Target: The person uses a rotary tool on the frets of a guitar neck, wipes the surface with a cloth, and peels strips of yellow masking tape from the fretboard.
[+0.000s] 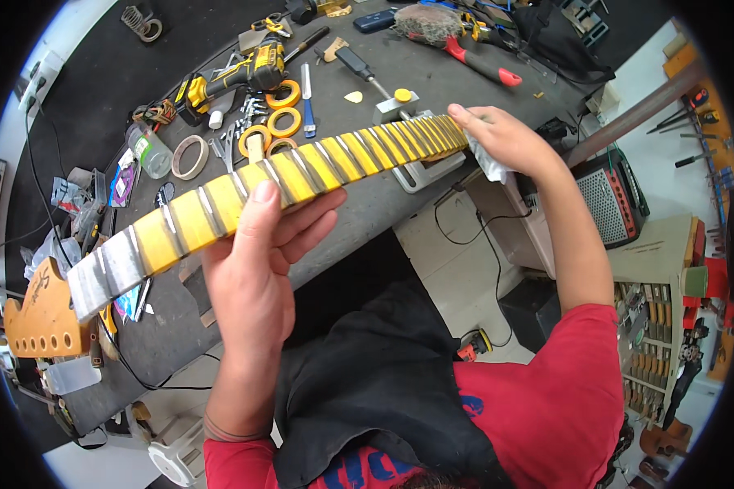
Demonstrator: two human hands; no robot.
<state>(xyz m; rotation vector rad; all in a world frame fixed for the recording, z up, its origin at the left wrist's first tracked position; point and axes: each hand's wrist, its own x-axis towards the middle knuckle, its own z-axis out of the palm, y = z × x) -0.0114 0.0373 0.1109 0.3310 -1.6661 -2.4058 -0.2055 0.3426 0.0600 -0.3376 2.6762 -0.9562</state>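
A guitar neck [305,175] slants across the view, its headstock [45,316] at lower left and its far end at upper right. Yellow tape covers the fretboard between the metal frets, with a silvery strip by the headstock. Dark smudges run along the frets. My left hand [257,261] is closed round the neck from below, thumb on the fretboard side. At the far end my right hand [510,140] is closed on a crumpled white cloth [489,163], its thumb against the neck. Most of its fingers are hidden.
On the dark workbench [342,208] lie a yellow-black power tool [257,69], several tape rolls [285,122], a clear bottle [151,153] and a red-handled brush [465,49]. Behind the neck stands a metal fixture [398,106]. An amplifier [607,200] and cables are at right.
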